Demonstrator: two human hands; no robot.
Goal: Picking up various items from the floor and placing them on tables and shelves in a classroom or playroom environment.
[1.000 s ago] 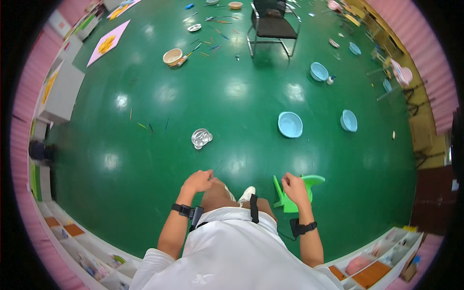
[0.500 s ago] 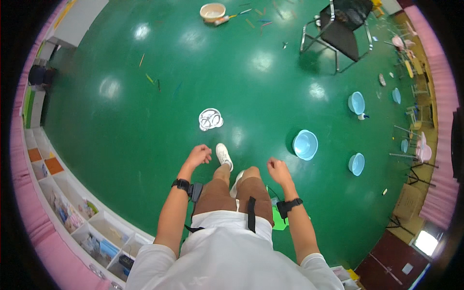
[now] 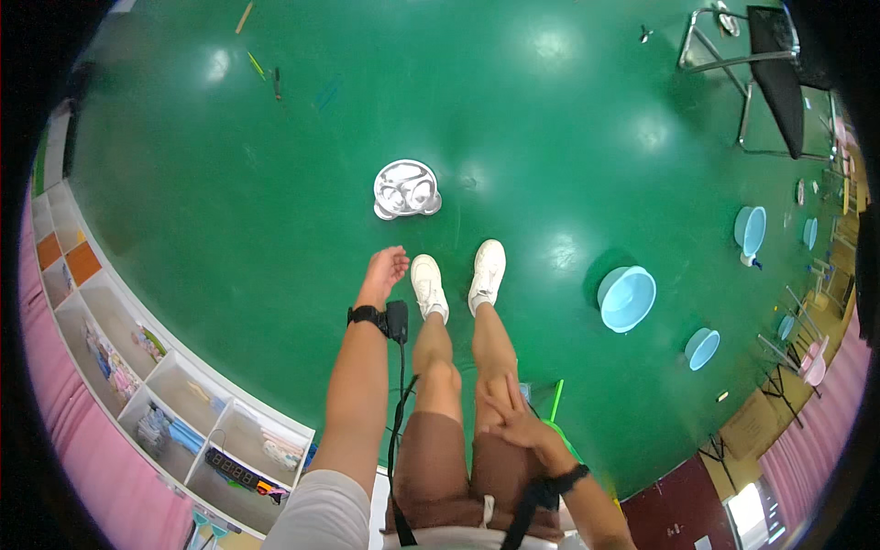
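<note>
The fingers of the left hand [image 3: 388,269] are loosely bent, lying close to one another without being closed into a fist, and nothing is seen held in them. The fingers of the right hand [image 3: 524,426] are spread and rested on the right leg [image 3: 496,367], around the knee; nothing is seen gripped there either.

A shiny metal plate [image 3: 404,190] is placed on the green floor [image 3: 302,229] straight ahead of the left fingertips and slightly to their right, near but apart in the view. It is plainly nearer to the left hand than to the right. No clear long axis is given by its nearly round body; its two small ear-like lobes are turned toward the person, one to each side. Its hollows are divided by raised ridges.

Beside the left hand, to its right, are planted two white shoes [image 3: 428,282], toes pointed toward the plate. A black strap [image 3: 367,314] is worn on the left wrist. Behind the right arm, a green chair [image 3: 557,401] is mostly hidden. Farther right, a blue basin [image 3: 627,299] is set on the floor, and a white shelf [image 3: 174,376] is ranged along the left.
</note>
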